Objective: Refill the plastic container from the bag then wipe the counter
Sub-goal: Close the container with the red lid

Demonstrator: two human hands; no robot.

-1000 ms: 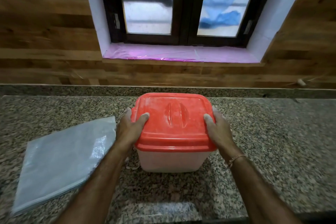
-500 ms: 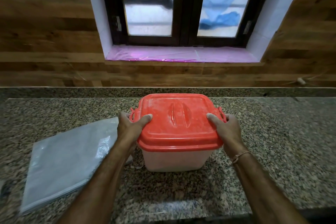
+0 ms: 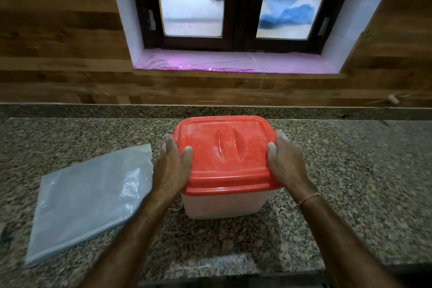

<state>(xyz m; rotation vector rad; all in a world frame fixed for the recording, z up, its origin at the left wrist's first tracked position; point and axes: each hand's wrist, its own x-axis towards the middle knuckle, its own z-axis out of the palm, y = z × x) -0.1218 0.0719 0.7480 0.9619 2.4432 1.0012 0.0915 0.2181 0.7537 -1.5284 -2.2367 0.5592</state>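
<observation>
A translucent white plastic container [image 3: 224, 204] stands in the middle of the granite counter [image 3: 350, 182], covered by a red lid [image 3: 224, 147] dusted with white powder. My left hand [image 3: 171, 168] grips the lid's left edge, thumb on top. On the opposite edge my right hand [image 3: 286, 166] holds the lid the same way, with powder on the fingertips. A flat, folded grey plastic bag [image 3: 86, 201] lies on the counter to the left of the container, apart from it.
A raised granite ledge [image 3: 93, 111] runs along the back of the counter under a wood-panelled wall. A window with a pink-lined sill [image 3: 233, 63] is above. The counter's front edge is close to me at the bottom.
Both hands have shifted a little along the lid's sides while staying on it. The container has stayed in place on the counter.
</observation>
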